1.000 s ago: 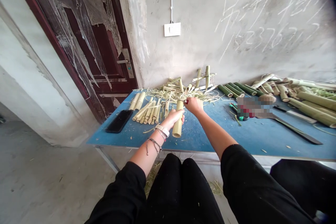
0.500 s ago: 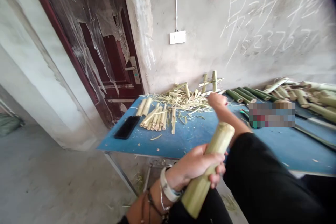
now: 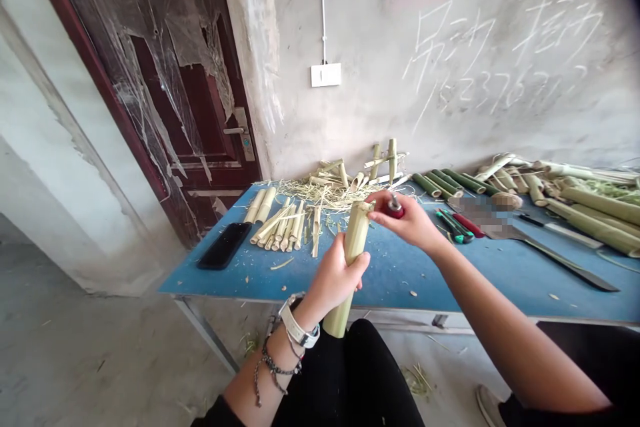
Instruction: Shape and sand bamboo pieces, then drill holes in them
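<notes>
Grey wall [image 3: 370,113] backs the blue bench [image 3: 390,280]. Over its front edge slants a bamboo tube [image 3: 356,233], left hand [image 3: 336,275] wrapped around it, likely for steadiness; right hand [image 3: 411,221] cradles a red-handled tool [image 3: 395,209], seemingly freeing fingertips for the tube's top.

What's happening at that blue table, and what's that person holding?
A person is handling a piece of bamboo. The left hand grips a bamboo tube, tilted, at the near edge of the blue table. The right hand holds a tool with a red handle and is at the tube's upper end. On the table are thin shavings, more cut bamboo pieces and a black phone.
</notes>
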### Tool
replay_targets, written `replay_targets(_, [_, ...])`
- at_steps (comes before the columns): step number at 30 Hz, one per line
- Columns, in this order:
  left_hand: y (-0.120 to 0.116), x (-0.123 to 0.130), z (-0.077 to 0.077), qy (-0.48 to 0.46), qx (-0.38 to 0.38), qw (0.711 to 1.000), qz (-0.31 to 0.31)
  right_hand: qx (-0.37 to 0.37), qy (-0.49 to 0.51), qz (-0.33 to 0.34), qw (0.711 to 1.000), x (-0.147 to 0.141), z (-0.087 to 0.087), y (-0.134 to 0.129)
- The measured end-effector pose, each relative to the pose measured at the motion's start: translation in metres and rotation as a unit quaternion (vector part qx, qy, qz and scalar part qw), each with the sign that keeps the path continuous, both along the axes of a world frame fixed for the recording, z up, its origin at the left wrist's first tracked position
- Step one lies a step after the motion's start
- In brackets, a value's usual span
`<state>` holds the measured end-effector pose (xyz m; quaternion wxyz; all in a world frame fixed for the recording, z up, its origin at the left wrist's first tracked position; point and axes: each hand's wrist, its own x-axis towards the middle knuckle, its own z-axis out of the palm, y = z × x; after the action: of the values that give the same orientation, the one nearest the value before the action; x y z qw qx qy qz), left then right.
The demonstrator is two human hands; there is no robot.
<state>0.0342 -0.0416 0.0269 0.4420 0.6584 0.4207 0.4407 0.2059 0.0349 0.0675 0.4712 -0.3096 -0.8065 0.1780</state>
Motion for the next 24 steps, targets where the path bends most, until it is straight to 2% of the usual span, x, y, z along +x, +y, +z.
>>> replay_targets(3, [-0.004,0.001,0.001,0.029,0.028,0.999,0.022,0.005,-0.001,0.018,1.0,-0.007,-0.001,-0.016])
replay_targets(7, [-0.006,0.002,0.0,0.045,0.036,0.998,0.014,-0.062,0.111,0.071,0.989,-0.008,-0.009,-0.017])
replay_targets(10, [-0.006,0.002,-0.001,0.027,0.009,1.0,-0.013,-0.109,0.183,0.102,0.972,-0.007,-0.019,-0.014])
replay_targets(14, [-0.005,-0.002,-0.002,-0.049,-0.052,0.993,-0.097,-0.132,0.22,0.079,0.963,-0.006,-0.027,-0.012])
replay_targets(18, [-0.003,-0.008,-0.011,-0.081,-0.122,0.979,-0.142,-0.137,0.25,0.033,0.958,-0.003,-0.03,-0.009])
replay_targets(21, [-0.001,-0.01,-0.022,-0.086,-0.15,0.973,-0.15,-0.145,0.23,0.016,0.962,0.0,-0.035,-0.004])
replay_targets(24, [0.0,-0.012,-0.031,-0.1,-0.152,0.975,-0.124,-0.173,0.209,0.015,0.962,0.002,-0.044,0.003])
